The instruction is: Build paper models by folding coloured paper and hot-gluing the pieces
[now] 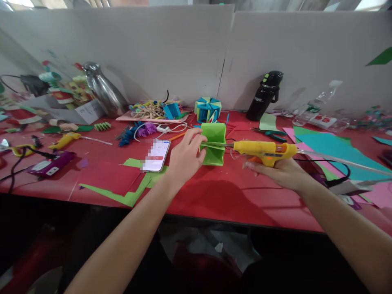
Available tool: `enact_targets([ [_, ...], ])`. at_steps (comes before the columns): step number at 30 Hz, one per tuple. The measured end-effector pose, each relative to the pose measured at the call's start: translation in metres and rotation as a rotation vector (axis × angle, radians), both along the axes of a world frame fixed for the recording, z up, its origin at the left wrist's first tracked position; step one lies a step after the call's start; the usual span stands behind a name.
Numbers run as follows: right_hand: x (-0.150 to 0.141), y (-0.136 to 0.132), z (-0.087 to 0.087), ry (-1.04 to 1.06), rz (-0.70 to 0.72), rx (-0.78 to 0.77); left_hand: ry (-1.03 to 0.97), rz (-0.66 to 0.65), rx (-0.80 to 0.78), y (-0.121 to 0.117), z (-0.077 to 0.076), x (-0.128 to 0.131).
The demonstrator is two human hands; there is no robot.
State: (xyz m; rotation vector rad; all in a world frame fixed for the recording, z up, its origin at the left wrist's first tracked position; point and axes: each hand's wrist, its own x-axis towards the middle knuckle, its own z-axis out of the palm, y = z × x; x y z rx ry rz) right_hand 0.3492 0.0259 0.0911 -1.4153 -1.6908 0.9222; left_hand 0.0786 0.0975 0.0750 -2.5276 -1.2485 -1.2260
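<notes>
My left hand [186,157] grips the left side of a folded green paper piece [214,157], which has open, box-like sections above and below a middle fold. In my right hand [272,169] is a yellow glue gun [260,149], pointing left, a clear glue stick [339,158] trailing from its back. The gun's nozzle meets the paper's middle fold from the right; whether glue is coming out is too small to see. Left of my left hand lies a lit phone [157,155], partly on red paper sheets [110,178] and green ones.
Behind the green piece stands a blue and yellow-green paper construction [208,109]. A pink tray [150,118] of sticks, a steel jug [102,90], a black bottle [265,96] and a clear plastic bottle [318,104] line the partition. Pliers [272,134] and coloured sheets [339,149] lie right; another glue gun [65,141] lies left.
</notes>
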Motion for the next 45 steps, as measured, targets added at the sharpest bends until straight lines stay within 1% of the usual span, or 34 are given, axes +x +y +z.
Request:
enact_targets([
  [2,0.002,0.001,-0.003,-0.026,-0.061,-0.020,-0.002,0.002,-0.007,-0.001,0.000,0.001],
  [6,0.004,0.006,-0.007,-0.102,-0.105,-0.016,-0.011,-0.010,0.002,-0.002,0.001,0.002],
  [12,0.006,0.014,-0.019,-0.089,-0.059,0.086,-0.014,-0.012,0.026,0.000,0.000,0.002],
  [15,0.009,0.015,-0.022,-0.124,-0.058,0.082,-0.007,-0.010,0.026,0.000,0.000,0.002],
  [19,0.007,0.011,-0.016,-0.202,-0.086,0.053,-0.009,-0.014,0.015,0.000,0.002,0.002],
  [22,0.001,0.008,-0.009,-0.163,-0.062,0.092,-0.015,-0.029,0.014,0.001,0.003,0.003],
  [25,-0.003,0.008,-0.006,-0.152,-0.034,0.121,-0.011,-0.047,0.012,0.002,0.003,0.004],
  [28,-0.004,0.010,-0.006,-0.151,-0.028,0.123,-0.014,-0.054,0.018,0.003,0.004,0.004],
  [34,-0.005,0.012,-0.008,-0.078,-0.005,0.116,-0.013,-0.060,0.014,0.004,0.004,0.003],
  [45,-0.003,0.008,-0.007,-0.191,-0.046,0.147,-0.011,-0.042,0.014,0.000,0.004,0.004],
])
